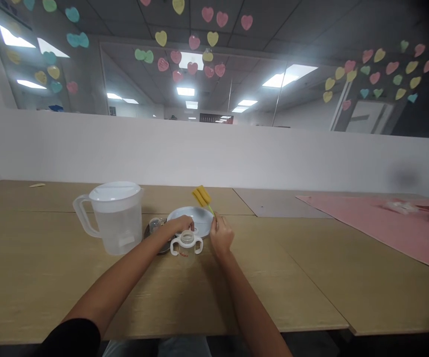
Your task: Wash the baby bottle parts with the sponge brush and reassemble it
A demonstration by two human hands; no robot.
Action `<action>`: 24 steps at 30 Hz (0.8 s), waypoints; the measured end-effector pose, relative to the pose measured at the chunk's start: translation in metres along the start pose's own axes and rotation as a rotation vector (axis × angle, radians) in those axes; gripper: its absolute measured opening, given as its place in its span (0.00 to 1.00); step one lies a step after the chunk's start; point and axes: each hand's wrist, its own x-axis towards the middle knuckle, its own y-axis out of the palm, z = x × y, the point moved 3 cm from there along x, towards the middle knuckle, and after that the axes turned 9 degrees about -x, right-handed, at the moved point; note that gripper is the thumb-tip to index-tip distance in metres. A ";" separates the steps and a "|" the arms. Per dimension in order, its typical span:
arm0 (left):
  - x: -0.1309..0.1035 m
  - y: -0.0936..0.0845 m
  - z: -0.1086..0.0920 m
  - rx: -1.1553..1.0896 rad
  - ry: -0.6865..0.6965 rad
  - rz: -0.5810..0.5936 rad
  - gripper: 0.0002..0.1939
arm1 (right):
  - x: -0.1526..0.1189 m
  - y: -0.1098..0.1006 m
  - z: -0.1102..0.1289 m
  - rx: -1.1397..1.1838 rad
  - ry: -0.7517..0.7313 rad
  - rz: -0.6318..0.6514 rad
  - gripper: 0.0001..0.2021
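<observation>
In my right hand [221,235] is the thin green handle of a sponge brush [201,195], its yellow sponge head tilted up to the left. My left hand [183,224] reaches over a white oval basin [173,213], fingers curled downward and closed; what they hold, if anything, is hidden. Just in front of that hand stands a clear baby bottle [187,239] without a lid, a white two-handled ring around its neck. Behind my left forearm, a dark round tray [164,248] carries a small clear item [155,224], partly covered from view.
A translucent lidded pitcher [119,218] stands to the left, its handle pointing left. At the far right a pink mat [378,218] bears some clear plastic items [400,206]. A thin pale strip [37,185] lies at the back left, before the white wall [214,153].
</observation>
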 end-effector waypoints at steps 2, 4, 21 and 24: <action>-0.001 -0.003 0.003 -0.017 0.035 0.050 0.13 | 0.000 0.000 0.000 0.001 0.005 0.002 0.18; -0.002 -0.007 0.007 -0.038 0.049 0.070 0.19 | 0.000 0.001 0.000 0.002 0.004 0.006 0.18; -0.022 -0.064 0.013 -1.166 0.050 -0.343 0.30 | -0.004 0.009 0.003 -0.051 -0.082 0.174 0.16; -0.021 -0.059 0.007 -1.310 0.040 -0.459 0.26 | -0.004 0.009 0.003 -0.064 -0.089 0.177 0.16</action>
